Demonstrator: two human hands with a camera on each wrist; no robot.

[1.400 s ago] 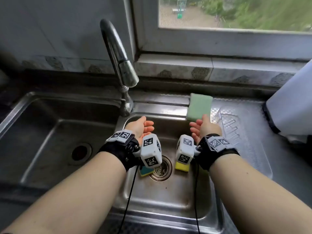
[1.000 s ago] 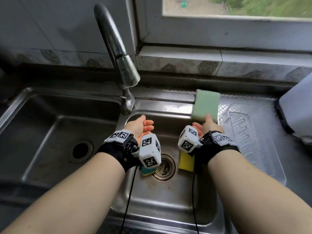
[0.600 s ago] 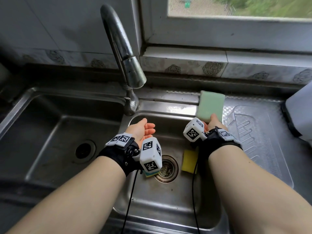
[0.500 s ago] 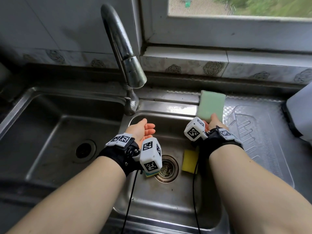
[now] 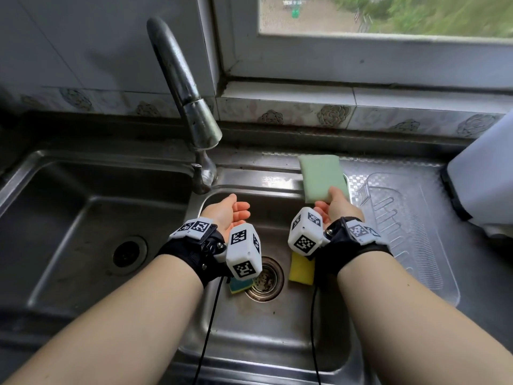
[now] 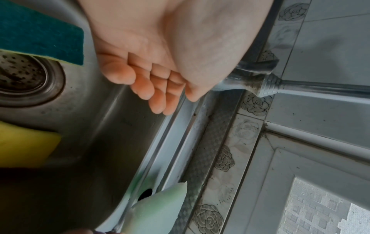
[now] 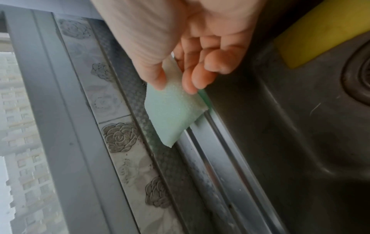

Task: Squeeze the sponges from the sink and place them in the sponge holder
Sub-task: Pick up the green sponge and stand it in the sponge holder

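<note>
My right hand (image 5: pixel 334 205) pinches the near end of a pale green sponge (image 5: pixel 322 176) between thumb and fingers (image 7: pixel 192 82), holding it above the back right corner of the small sink basin (image 5: pixel 266 326). The green sponge (image 7: pixel 174 114) hangs over the sink's rear rim. My left hand (image 5: pixel 230 212) hovers palm up over the basin, fingers (image 6: pixel 152 93) relaxed and holding nothing. A yellow sponge (image 5: pixel 301 269) and a teal-topped sponge (image 5: pixel 238 286) lie on the basin floor on either side of the drain (image 5: pixel 265 277). The clear sponge holder (image 5: pixel 416 237) sits on the drainboard to the right.
The curved tap (image 5: pixel 183 84) rises at the back between the two basins. A large basin (image 5: pixel 83 232) lies to the left. A white appliance (image 5: pixel 483 176) stands at the right edge. A tiled sill and window run along the back.
The right hand has carried the green sponge slightly right and back, tilting it a little. The left hand has stayed in place, palm up. Both sponges in the basin have not moved.
</note>
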